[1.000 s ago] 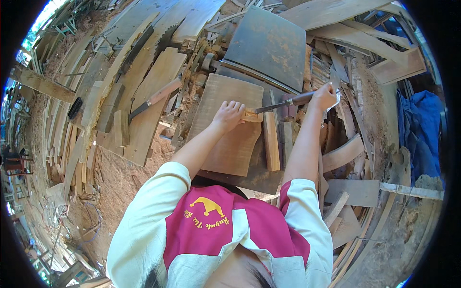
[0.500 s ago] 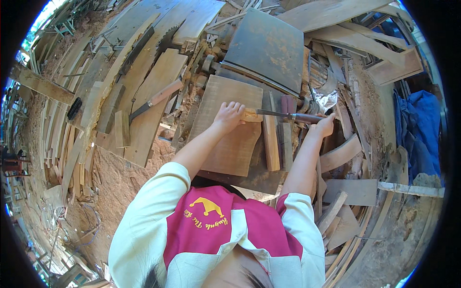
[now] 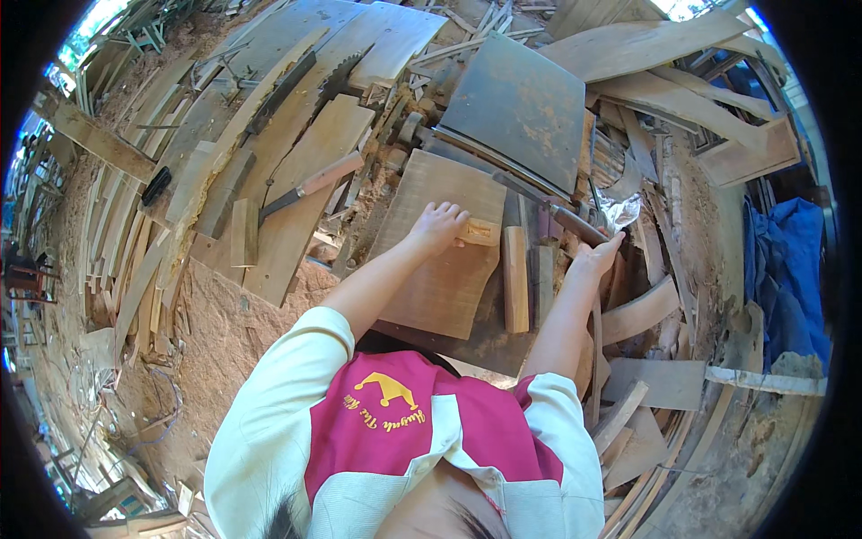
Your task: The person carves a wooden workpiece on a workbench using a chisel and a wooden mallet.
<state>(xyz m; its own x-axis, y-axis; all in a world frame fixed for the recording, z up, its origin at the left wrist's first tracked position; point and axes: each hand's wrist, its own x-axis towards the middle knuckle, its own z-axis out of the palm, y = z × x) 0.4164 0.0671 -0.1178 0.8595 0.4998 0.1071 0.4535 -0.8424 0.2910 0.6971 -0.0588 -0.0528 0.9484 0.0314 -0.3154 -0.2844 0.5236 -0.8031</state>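
On a flat wooden board [image 3: 417,292], my left hand [image 3: 440,226] grips one end of a small pale wood block [image 3: 482,234]. A shallow cut-out shows in the block's upper face. My right hand [image 3: 600,256] is closed round the handle end of a chisel [image 3: 575,224] with a brown wooden handle. The long dark blade slants up and left, its tip beyond the far side of the block and apart from it. Right of the board, a squared wood strip [image 3: 515,280] lies lengthwise, between the block and my right forearm.
A grey metal plate [image 3: 516,112] of a machine stands just ahead. To the left, a wooden-handled blade [image 3: 314,184] lies on planks beside a toothed saw blade [image 3: 339,76]. Curved offcuts [image 3: 639,312] and a blue cloth [image 3: 786,278] are at the right.
The chisel's blade has come away from the block's cut-out and swung up, so the tool now slants more steeply. My left hand still holds the block on the board.
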